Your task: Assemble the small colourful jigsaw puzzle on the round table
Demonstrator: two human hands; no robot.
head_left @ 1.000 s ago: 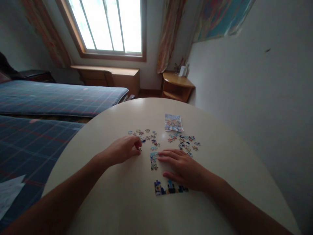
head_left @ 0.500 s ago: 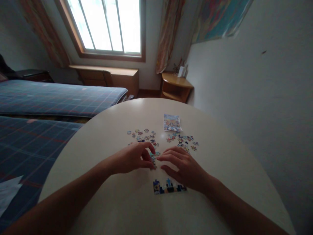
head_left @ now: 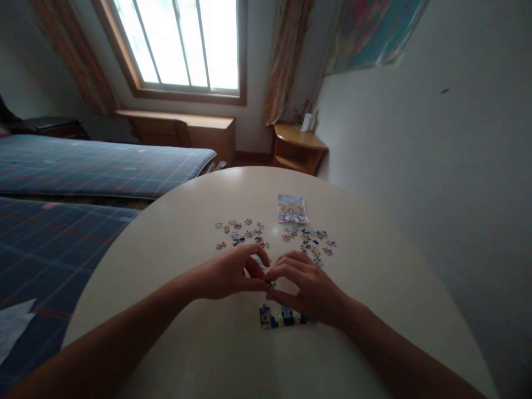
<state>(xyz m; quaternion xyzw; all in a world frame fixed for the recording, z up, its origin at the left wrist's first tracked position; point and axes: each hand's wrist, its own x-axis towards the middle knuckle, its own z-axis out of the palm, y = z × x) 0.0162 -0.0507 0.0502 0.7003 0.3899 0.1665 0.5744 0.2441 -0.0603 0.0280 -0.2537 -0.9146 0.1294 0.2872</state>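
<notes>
We see a cream tabletop (head_left: 208, 349), multicoloured puzzle pieces (head_left: 248, 221), a dark-blue-and-tan puzzle strip (head_left: 286, 321), and blue plaid mattresses (head_left: 103, 166) with red lines.

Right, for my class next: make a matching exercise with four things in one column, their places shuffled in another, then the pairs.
1. printed sheet
2. joined puzzle strip
3. plaid mattresses
4. left hand

A. left of the table
B. with fingertips close to the right hand
C. on the near side of both hands
D. just beyond some loose puzzle pieces

Pairs: 1-D, 2-C, 3-A, 4-B
</notes>
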